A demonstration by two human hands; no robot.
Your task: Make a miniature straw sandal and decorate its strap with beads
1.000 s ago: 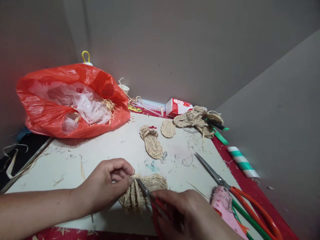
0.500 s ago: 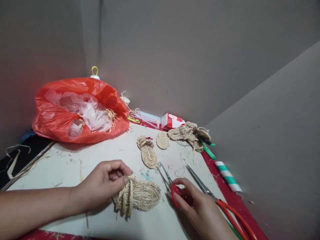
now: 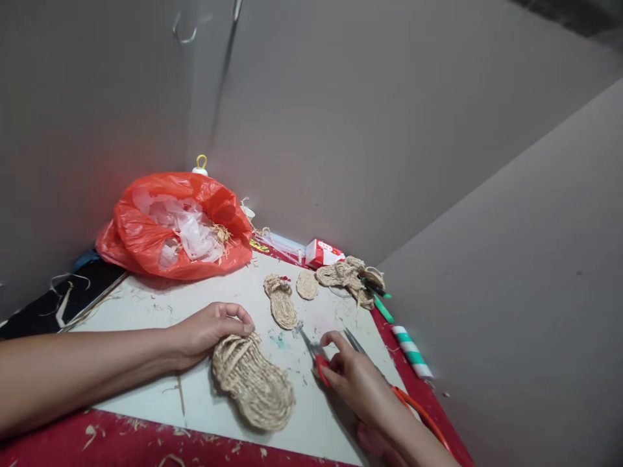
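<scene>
A woven straw sandal (image 3: 254,383) lies flat on the white board (image 3: 146,311) near its front edge. My left hand (image 3: 209,331) curls round the sandal's strap end, fingers closed on it. My right hand (image 3: 353,379) rests on the small red-handled scissors (image 3: 314,353), which lie on the board with the blades pointing away from me; the fingers are loosely bent over the handle.
A smaller straw sandal (image 3: 281,303), a round woven piece (image 3: 306,285) and a heap of woven pieces (image 3: 348,275) lie further back. A red plastic bag (image 3: 175,227) sits at back left. Larger orange-handled scissors (image 3: 413,408), a red box (image 3: 321,253) and a striped roll (image 3: 411,353) line the right edge.
The right hand carried the small scissors away from the sandal to the right and set them on the board. The sandal now lies flat. The camera has tilted up.
</scene>
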